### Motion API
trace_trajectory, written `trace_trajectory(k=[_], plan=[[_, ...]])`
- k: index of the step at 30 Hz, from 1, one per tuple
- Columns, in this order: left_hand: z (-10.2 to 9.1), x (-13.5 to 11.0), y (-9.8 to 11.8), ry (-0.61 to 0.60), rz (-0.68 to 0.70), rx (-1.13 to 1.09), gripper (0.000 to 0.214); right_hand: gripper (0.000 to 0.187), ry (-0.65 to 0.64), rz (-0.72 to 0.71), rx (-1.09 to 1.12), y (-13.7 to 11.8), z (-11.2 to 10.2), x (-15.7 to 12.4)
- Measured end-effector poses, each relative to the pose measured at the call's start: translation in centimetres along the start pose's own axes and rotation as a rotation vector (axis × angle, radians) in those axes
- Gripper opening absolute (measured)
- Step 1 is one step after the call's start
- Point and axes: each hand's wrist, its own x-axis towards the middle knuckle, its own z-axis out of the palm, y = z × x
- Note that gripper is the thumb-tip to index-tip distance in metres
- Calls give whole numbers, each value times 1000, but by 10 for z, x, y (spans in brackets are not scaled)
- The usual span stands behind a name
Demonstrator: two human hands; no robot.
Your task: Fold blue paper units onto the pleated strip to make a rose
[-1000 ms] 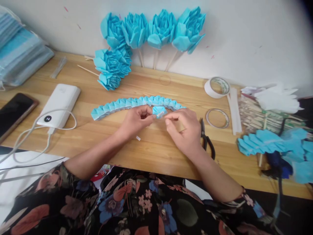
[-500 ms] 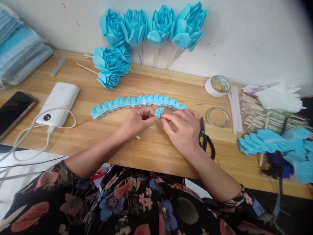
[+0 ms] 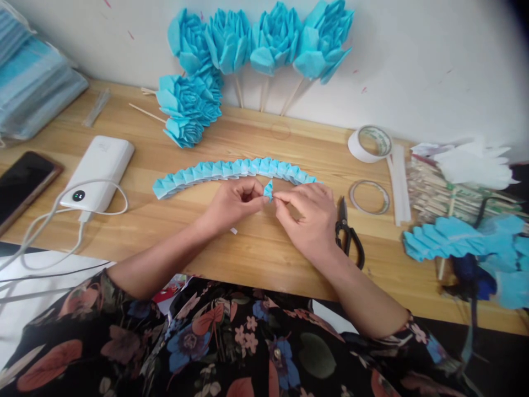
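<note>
A small folded blue petal piece (image 3: 268, 190) is pinched between my two hands over the middle of the table. My left hand (image 3: 237, 204) grips its left side between thumb and fingers. On its right side, the thumb and forefinger of my right hand (image 3: 308, 218) are closed at its lower edge. Just behind both hands lies a curved strip of pleated blue material (image 3: 223, 169), its right end partly covered by my right hand. Black-handled scissors (image 3: 347, 234) lie beside my right wrist. A tiny white scrap (image 3: 233, 231) is near my left hand.
Blue folded flowers on sticks (image 3: 275, 41) lean on the wall. At right are a tape roll (image 3: 370, 144), a thinner ring (image 3: 369, 197), white strips (image 3: 399, 187) and bundled sticks (image 3: 430, 190). A power bank (image 3: 99, 168), cable and phone (image 3: 27, 187) lie at left.
The small blue piece has turned in my fingers and looks narrower, its tip now more upright. Both hands stay almost in place; the whole view has shifted slightly.
</note>
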Motion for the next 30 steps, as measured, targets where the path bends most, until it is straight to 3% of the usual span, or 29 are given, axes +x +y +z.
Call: trace_trajectory(k=[16, 25, 27, 30], plan=[[-2, 1, 2, 12, -67, -34, 22, 18, -72, 52, 56, 0, -2, 0], [0, 1, -3, 59, 95, 119, 21, 20, -64, -41, -46, -3, -4, 0], [-1, 2, -2, 60, 88, 102, 19, 17, -39, 3, -1, -3, -7, 1], [-2, 2, 1, 22, 17, 36, 17, 10, 17, 207, 153, 0, -13, 5]])
